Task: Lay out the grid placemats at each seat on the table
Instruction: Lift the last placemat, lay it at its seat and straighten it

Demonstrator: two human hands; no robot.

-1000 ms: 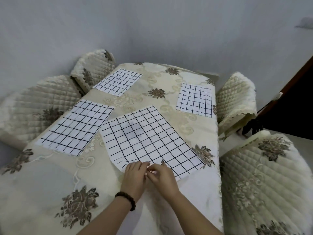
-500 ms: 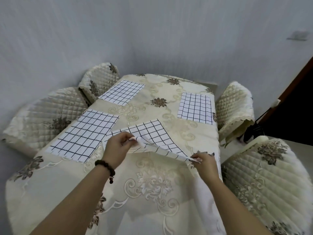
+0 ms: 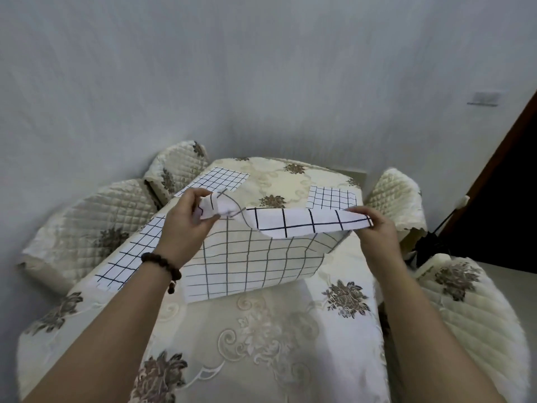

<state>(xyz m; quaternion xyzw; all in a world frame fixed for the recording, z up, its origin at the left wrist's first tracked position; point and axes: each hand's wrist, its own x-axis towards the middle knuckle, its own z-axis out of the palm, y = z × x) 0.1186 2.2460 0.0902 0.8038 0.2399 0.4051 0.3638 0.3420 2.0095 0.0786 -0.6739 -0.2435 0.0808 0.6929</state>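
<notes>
White black-gridded cloth placemat (image 3: 250,257): light, limp, drooped over the worktop's (image 3: 261,344) near right corner. Left hand (image 3: 186,225) and right hand (image 3: 374,228) each pinched an upper corner; corners judged the best hold.

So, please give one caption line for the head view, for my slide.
Both hands, left hand and right hand, hold a grid placemat lifted above the tablecloth, with three placemats lying flat behind.

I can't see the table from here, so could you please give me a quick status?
Both hands, left and right, pinching the lifted placemat by its top corners. Three placemats already flat. Nothing blocking the near seat.
</notes>
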